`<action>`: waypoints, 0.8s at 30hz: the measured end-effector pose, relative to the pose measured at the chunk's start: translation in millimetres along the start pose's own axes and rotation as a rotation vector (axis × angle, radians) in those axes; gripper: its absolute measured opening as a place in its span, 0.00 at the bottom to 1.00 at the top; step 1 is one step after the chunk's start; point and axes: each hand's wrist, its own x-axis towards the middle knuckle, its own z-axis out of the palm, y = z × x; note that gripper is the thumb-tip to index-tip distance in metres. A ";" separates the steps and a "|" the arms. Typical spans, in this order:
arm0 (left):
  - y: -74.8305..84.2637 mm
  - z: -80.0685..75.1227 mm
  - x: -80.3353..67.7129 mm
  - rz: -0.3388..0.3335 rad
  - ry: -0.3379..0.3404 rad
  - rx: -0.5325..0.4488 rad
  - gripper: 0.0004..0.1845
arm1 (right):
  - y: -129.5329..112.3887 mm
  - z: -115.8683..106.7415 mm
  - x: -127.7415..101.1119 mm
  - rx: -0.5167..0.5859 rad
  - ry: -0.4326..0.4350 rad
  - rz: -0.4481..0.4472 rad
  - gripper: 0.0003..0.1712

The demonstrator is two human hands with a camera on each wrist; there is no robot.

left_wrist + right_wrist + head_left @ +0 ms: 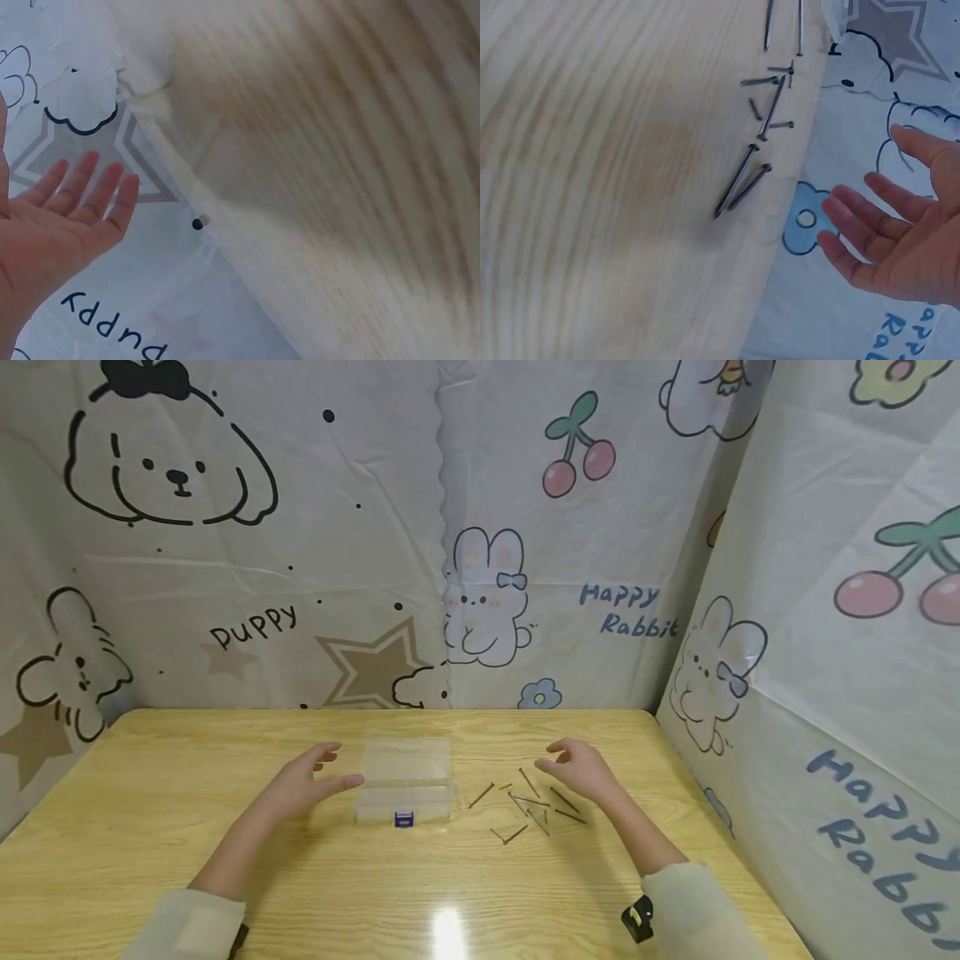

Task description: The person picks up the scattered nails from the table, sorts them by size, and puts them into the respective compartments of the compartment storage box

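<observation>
A clear plastic box [405, 760] with a blue latch [404, 819] lies on the table, its lid folded back. Just left of it hovers my left hand [303, 783], fingers relaxed and holding nothing. To the box's right several metal nails [528, 802] of different lengths are scattered. Beside and above them is my right hand [581, 768], also holding nothing. The right wrist view shows that hand [900, 225] with spread fingers, away from the nails [739, 180]. In the left wrist view the left palm [64, 225] is turned up with fingers loosely extended.
The light wooden table [450, 877] ends at a printed cloth [360, 568] that hangs behind it and along the right side. A black strap piece [638, 918] sits at the right sleeve [697, 910].
</observation>
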 end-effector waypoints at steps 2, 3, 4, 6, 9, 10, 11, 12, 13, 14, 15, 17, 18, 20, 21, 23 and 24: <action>-2.8 2.0 1.0 0.006 -0.030 -0.012 0.48 | 7.7 -0.2 -0.4 0.015 -0.022 0.009 0.27; -3.9 3.2 1.3 0.007 -0.042 -0.016 0.48 | 11.6 -0.3 -0.8 0.023 -0.033 0.012 0.26; -5.0 4.5 1.7 0.009 -0.054 -0.022 0.47 | 15.6 -0.3 -1.1 0.027 -0.046 0.011 0.26; -7.1 7.2 2.2 0.014 -0.074 -0.031 0.47 | 22.9 -0.2 -2.1 0.032 -0.064 0.004 0.24; -8.8 11.6 2.3 0.017 -0.096 -0.053 0.47 | 33.1 -0.2 -3.7 0.034 -0.086 -0.013 0.22; -9.0 12.7 1.9 0.020 -0.104 -0.062 0.47 | 36.4 0.0 -4.5 0.033 -0.095 -0.018 0.21; -9.2 14.0 1.4 0.020 -0.109 -0.067 0.47 | 39.5 0.2 -5.2 0.037 -0.103 -0.018 0.19; -9.4 15.2 1.0 0.019 -0.115 -0.075 0.47 | 42.8 0.5 -5.9 0.039 -0.114 -0.019 0.18; -9.7 16.4 0.6 0.018 -0.121 -0.082 0.47 | 46.3 0.6 -6.5 0.046 -0.128 -0.023 0.17; -10.2 17.6 0.5 0.017 -0.126 -0.086 0.47 | 49.7 0.8 -7.1 0.049 -0.138 -0.027 0.15; -10.7 18.7 0.3 0.012 -0.129 -0.091 0.47 | 52.9 1.1 -7.5 0.056 -0.147 -0.027 0.14; -12.4 20.9 0.9 0.007 -0.131 -0.091 0.46 | 59.1 1.2 -8.1 0.072 -0.167 -0.032 0.12; -13.1 21.8 1.4 0.007 -0.129 -0.090 0.46 | 61.9 1.3 -8.6 0.078 -0.176 -0.036 0.11; -14.4 23.3 2.5 0.012 -0.120 -0.080 0.45 | 66.3 1.5 -9.1 0.089 -0.192 -0.030 0.09; -14.9 23.9 3.1 0.014 -0.115 -0.076 0.45 | 68.4 1.6 -9.2 0.090 -0.203 -0.029 0.09; -15.4 24.7 3.9 0.021 -0.107 -0.071 0.44 | 71.6 2.1 -9.8 0.093 -0.224 -0.027 0.09; -15.6 25.0 4.3 0.023 -0.105 -0.069 0.44 | 72.6 2.4 -10.2 0.095 -0.231 -0.023 0.09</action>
